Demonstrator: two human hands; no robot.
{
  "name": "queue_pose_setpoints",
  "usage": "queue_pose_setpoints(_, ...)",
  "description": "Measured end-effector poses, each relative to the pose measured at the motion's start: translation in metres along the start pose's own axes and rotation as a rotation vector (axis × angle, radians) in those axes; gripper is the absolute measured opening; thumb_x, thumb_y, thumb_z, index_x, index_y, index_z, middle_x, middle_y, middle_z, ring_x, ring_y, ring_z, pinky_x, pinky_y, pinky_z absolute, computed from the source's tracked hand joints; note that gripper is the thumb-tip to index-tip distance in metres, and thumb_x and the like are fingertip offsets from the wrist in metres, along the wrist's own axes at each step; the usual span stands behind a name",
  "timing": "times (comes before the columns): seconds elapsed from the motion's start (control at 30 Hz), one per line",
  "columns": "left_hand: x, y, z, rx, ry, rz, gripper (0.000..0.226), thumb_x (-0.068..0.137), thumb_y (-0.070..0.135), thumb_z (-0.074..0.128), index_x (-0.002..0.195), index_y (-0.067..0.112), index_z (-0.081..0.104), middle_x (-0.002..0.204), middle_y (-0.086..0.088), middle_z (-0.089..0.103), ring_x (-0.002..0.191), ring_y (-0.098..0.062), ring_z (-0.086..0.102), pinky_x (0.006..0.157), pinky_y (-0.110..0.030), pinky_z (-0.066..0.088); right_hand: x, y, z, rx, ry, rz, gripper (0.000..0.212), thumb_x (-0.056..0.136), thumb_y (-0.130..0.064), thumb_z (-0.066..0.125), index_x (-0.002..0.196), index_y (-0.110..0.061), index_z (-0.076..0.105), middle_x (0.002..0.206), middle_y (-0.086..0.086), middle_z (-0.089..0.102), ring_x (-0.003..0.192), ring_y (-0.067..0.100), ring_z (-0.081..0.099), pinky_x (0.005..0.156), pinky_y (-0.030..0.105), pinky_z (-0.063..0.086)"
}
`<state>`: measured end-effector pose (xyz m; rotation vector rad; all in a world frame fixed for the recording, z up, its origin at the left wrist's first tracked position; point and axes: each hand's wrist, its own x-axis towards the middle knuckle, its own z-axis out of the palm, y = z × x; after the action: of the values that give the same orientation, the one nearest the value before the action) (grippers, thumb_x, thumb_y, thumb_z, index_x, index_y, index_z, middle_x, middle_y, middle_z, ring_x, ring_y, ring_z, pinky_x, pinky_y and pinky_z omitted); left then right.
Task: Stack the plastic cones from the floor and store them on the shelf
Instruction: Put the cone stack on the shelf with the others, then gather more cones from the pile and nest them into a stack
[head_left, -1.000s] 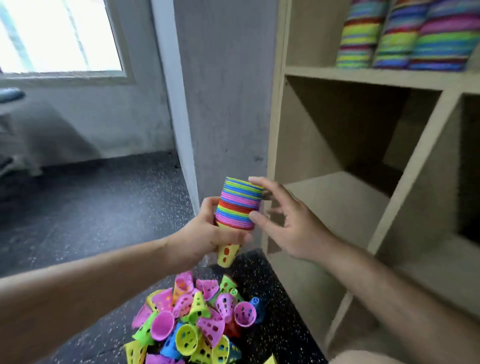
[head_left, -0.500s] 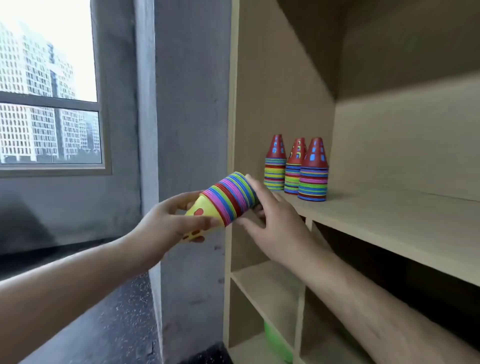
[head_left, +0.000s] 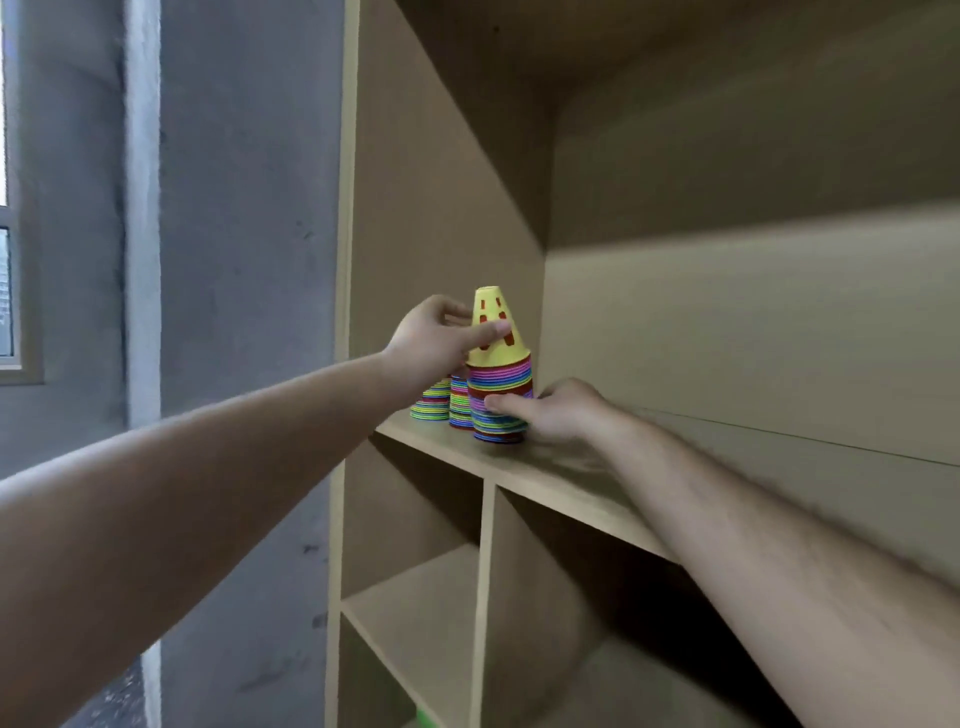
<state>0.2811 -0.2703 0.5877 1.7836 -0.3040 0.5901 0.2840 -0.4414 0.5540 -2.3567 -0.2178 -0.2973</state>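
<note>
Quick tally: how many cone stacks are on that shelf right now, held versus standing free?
Yellow-topped stack, held by left hand and right hand: 1
Free stacks behind: 2 showing, far-left stack and middle stack
Total: 3 showing; others may be hidden

The stack of cones (head_left: 500, 400), tilted in mid-air half a second ago, now stands upright with its yellow tip up. Its base is on the shelf (head_left: 571, 478), just beside the other stacks (head_left: 434, 401). The left hand (head_left: 434, 338) now pinches the yellow top, and the right hand (head_left: 558, 410) grips the lower bands.
</note>
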Motion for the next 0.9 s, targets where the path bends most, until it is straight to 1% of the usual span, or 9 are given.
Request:
queue_pose_setpoints(0.13,0.013,-0.042,0.043,0.075,-0.098,-0.051,0.048,0.083,0.03,0.086,0.12,0.02,0.057,0.115,0.001,0.069,0.101,-0.014,0.069,0.08,-0.029,0.06,0.017,0.037,0.019,-0.168,0.0,0.091,0.061,0.078,-0.075,0.063,0.117,-0.029,0.063,0.115,0.001,0.066,0.108,0.025,0.06,0.098,0.039,0.048)
queue_pose_setpoints(0.23,0.012,-0.07,0.06,0.094,-0.106,0.004,0.048,0.083,0.016,0.085,0.122,0.021,0.057,0.115,0.01,0.065,0.112,-0.01,0.063,0.096,-0.03,0.055,0.027,0.046,0.024,-0.023,0.156,0.037,0.072,0.079,-0.053,0.078,0.136,-0.025,0.044,0.12,-0.004,0.062,0.1,0.018,0.058,0.082,0.032,0.048)
queue_pose_setpoints(0.3,0.009,-0.077,0.062,0.145,-0.071,0.054,0.051,0.085,0.017,0.083,0.129,0.022,0.057,0.12,0.011,0.064,0.114,-0.008,0.061,0.095,-0.026,0.053,0.028,0.044,0.025,0.039,0.198,-0.071,0.082,0.079,-0.038,0.083,0.143,-0.028,0.034,0.121,-0.005,0.061,0.094,0.015,0.056,0.076,0.03,0.044)
queue_pose_setpoints(0.4,0.004,-0.083,0.058,0.217,-0.062,0.086,0.049,0.091,0.022,0.078,0.135,0.027,0.057,0.129,0.01,0.06,0.117,-0.008,0.059,0.089,-0.022,0.054,0.029,0.043,0.031,0.045,0.217,-0.073,0.084,0.08,-0.037,0.082,0.146,-0.034,0.031,0.129,0.0,0.058,0.101,0.018,0.057,0.081,0.032,0.049)
queue_pose_setpoints(0.5,-0.009,-0.094,0.05,0.278,-0.058,0.166,0.047,0.094,0.024,0.075,0.136,0.03,0.056,0.136,0.011,0.054,0.123,-0.006,0.053,0.099,-0.026,0.051,0.02,0.038,0.029,-0.243,0.409,-0.105,0.078,0.083,-0.045,0.076,0.147,-0.033,0.031,0.131,0.007,0.05,0.119,0.029,0.051,0.092,0.04,0.049)
queue_pose_setpoints(0.6,-0.036,-0.113,0.03,0.343,-0.017,0.303,0.039,0.094,0.021,0.071,0.13,0.027,0.059,0.128,0.012,0.056,0.117,-0.004,0.054,0.102,-0.027,0.047,-0.005,0.024,0.042,-0.231,0.568,-0.459,0.051,0.09,-0.035,0.063,0.138,-0.027,0.047,0.126,0.004,0.053,0.118,0.028,0.048,0.095,0.043,0.047)
queue_pose_setpoints(0.7,-0.074,-0.136,0.003,0.403,-0.013,0.374,0.033,0.09,0.026,0.065,0.122,0.026,0.061,0.113,0.016,0.058,0.108,-0.008,0.059,0.093,-0.022,0.047,-0.028,0.029,0.09,0.044,0.263,-0.547,0.034,0.092,-0.034,0.058,0.125,-0.032,0.052,0.107,-0.007,0.06,0.096,0.016,0.059,0.085,0.041,0.052)
queue_pose_setpoints(0.8,-0.117,-0.173,-0.02,0.517,0.005,0.335,0.027,0.093,0.028,0.065,0.12,0.025,0.062,0.11,0.014,0.058,0.106,-0.003,0.057,0.088,-0.014,0.041,-0.043,0.052,0.149,0.192,0.061,-0.549,0.029,0.093,-0.028,0.059,0.121,-0.032,0.054,0.084,-0.009,0.059,0.069,0.007,0.055,0.073,0.037,0.053)
queue_pose_setpoints(0.9,-0.161,-0.228,-0.036,0.552,-0.016,0.181,0.029,0.095,0.031,0.066,0.124,0.026,0.061,0.116,0.015,0.056,0.109,-0.002,0.054,0.089,-0.012,0.04,-0.055,0.078,0.203,0.239,-0.196,-0.514,0.032,0.098,-0.025,0.058,0.129,-0.032,0.052,0.09,-0.01,0.057,0.072,0.007,0.059,0.073,0.03,0.052)
